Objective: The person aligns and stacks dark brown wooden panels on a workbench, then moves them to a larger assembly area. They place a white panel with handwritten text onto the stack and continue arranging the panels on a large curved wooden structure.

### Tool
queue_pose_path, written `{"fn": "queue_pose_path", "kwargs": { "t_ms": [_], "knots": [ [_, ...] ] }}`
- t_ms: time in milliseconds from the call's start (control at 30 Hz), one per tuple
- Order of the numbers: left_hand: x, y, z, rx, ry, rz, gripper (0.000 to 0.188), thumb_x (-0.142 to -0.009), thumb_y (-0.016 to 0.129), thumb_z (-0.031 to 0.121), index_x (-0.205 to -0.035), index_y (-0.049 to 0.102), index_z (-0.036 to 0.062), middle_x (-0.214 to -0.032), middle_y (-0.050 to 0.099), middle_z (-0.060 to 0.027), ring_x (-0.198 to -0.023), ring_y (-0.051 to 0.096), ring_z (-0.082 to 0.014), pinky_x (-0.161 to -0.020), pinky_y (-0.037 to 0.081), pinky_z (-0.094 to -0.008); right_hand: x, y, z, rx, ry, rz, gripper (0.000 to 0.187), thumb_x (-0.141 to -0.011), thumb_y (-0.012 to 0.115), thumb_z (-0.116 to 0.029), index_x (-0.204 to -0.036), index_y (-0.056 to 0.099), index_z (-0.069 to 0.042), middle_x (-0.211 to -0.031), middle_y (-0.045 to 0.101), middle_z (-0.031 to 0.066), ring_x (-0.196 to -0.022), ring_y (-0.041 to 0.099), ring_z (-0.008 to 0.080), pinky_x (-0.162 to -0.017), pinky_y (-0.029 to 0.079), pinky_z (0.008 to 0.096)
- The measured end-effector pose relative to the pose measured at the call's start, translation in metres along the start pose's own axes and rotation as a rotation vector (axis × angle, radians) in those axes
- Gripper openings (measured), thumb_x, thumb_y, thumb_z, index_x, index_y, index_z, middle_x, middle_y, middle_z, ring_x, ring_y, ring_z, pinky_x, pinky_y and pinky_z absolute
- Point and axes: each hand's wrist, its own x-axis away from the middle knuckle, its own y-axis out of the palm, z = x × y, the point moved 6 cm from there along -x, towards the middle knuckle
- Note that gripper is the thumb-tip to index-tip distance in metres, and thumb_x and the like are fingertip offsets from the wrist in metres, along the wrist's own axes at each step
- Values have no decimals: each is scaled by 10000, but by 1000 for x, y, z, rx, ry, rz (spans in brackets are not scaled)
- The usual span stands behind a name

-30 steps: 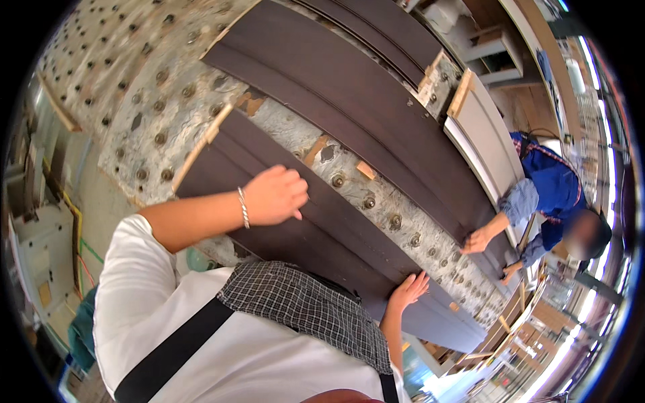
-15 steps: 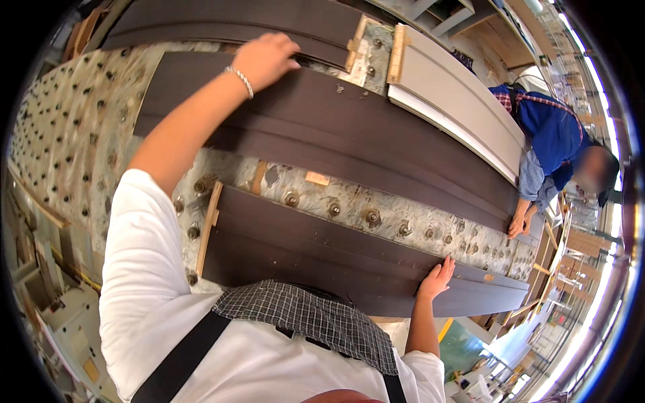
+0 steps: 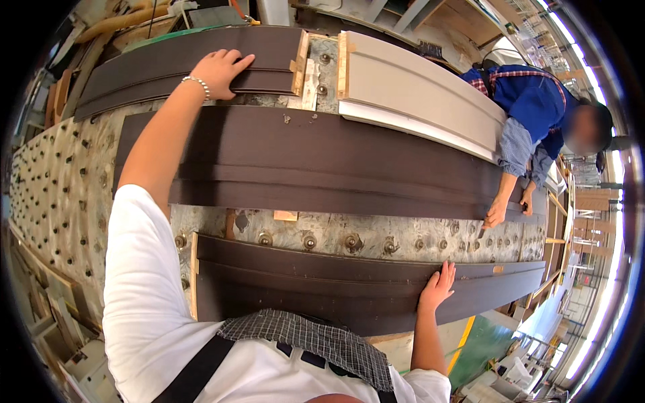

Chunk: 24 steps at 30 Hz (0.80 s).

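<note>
1. Head view, counts: three dark brown panels and one pale panel (image 3: 423,91) lie on the studded table (image 3: 329,230): the far panel (image 3: 171,57) at upper left, the middle panel (image 3: 316,158) and the near panel (image 3: 336,281) before you.
2. Your left hand (image 3: 220,72) is over the far panel, thumb parted from the fingers; you cannot tell whether it touches.
3. Your right hand (image 3: 438,289) lies on the near panel, fingers slightly spread.
4. A small tan patch (image 3: 498,269) marks the near panel, too small to read.
5. One co-worker (image 3: 537,101) has two hands by the middle panel's right end.
</note>
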Motion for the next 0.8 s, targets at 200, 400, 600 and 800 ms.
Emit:
{"fn": "queue_pose_path", "kwargs": {
  "t_ms": [200, 400, 600, 800],
  "knots": [
    [45, -53, -12, 92, 133, 139, 920, -590, 785, 232, -1413, 379, 162, -1238, 493, -91, -1140, 496, -294, -962, 449, -390, 4, 3, -2, 20, 16, 9, 427, -954, 405, -228, -1376, 463, -188, -1496, 348, 43, -1402, 268, 254, -1017, 122, 708],
    [114, -95, 3, 204, 262, 151, 898, -517, 803, 236, -1338, 458, 117, -1170, 511, -111, -1073, 525, -307, -933, 455, -400, 4, 5, 2, 82, 58, -32, 434, -949, 396, -261, -1371, 464, -188, -1513, 317, 40, -1413, 241, 246, -1011, 116, 727],
    [180, -129, 23, 221, 385, 203, 927, -498, 824, 300, -1335, 465, 126, -1168, 519, -107, -1047, 533, -282, -934, 446, -398, -12, -32, -63, 104, -1, -246, 374, -881, 521, -296, -1237, 595, -207, -1379, 506, 49, -1313, 425, 220, -1048, 98, 660],
    [238, -173, 66, 320, 454, 203, 915, -431, 821, 271, -1269, 507, 82, -1129, 518, -123, -1055, 522, -322, -963, 421, -464, 71, -15, -314, -1380, -242, -964, 491, -993, 459, -319, -1377, 394, -20, -1312, 531, 135, -1214, 496, 222, -1023, 377, 339]
  ]
}}
